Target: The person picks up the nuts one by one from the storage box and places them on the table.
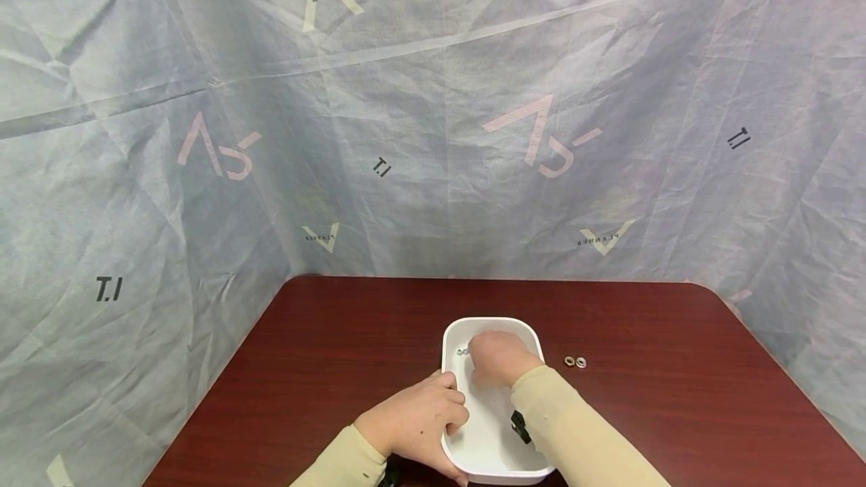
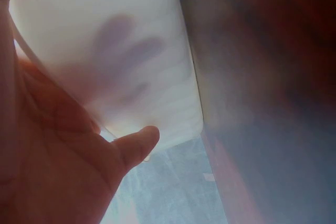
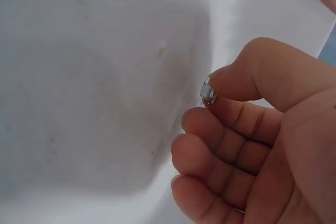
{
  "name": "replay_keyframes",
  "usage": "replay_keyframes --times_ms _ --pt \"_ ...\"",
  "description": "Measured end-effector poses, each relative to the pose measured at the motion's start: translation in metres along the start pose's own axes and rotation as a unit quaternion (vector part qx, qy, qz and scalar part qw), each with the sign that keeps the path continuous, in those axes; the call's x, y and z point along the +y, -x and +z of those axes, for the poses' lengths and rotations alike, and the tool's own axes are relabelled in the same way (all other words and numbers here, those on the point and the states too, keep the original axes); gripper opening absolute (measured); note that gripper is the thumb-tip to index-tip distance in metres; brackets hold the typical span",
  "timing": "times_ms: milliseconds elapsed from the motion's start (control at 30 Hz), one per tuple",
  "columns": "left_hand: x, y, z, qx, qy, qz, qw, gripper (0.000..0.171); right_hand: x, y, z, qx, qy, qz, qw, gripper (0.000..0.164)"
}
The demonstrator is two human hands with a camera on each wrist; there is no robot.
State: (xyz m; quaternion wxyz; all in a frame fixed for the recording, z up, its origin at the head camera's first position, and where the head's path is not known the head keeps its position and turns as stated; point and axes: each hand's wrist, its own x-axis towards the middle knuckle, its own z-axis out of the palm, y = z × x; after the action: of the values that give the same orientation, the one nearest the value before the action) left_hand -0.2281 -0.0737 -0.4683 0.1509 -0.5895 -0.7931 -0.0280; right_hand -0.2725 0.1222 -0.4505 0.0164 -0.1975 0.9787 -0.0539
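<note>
On red-brown tabletop (image 1: 338, 344), left hand (image 1: 422, 415) grips white tray (image 1: 489, 442); inside it, right hand (image 1: 497, 355) pinches, seemingly, a metal nut (image 3: 208, 91), just right of two small rings (image 1: 460, 352).

Bin (image 1: 483, 446): smooth white plastic; we see light through its wall.
Held piece (image 3: 208, 92), inside the bin: shiny, silvery metal.
Brassy nut (image 1: 570, 361) and silvery ring (image 1: 581, 362), right of the bin: both look metal to us.
Surface (image 1: 358, 329), under the bin: smooth, wood-grained.
Backdrop (image 1: 433, 96), behind the bin: what we take for creased cloth, rather matt.
Sleeves (image 1: 575, 427), at the bin's near end: soft matt cloth.
</note>
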Motion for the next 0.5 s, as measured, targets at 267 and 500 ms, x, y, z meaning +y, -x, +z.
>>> replay_keyframes --times_ms 267,500 --pt "0.001 0.001 -0.001 -0.004 0.007 -0.004 1.0 0.066 -0.001 0.003 -0.004 0.0 -0.032 -0.02 0.999 0.027" --pt "0.0 0.0 0.0 -0.007 0.014 -0.007 0.9999 0.067 0.0 0.006 -0.017 0.014 -0.047 -0.038 0.998 0.026"
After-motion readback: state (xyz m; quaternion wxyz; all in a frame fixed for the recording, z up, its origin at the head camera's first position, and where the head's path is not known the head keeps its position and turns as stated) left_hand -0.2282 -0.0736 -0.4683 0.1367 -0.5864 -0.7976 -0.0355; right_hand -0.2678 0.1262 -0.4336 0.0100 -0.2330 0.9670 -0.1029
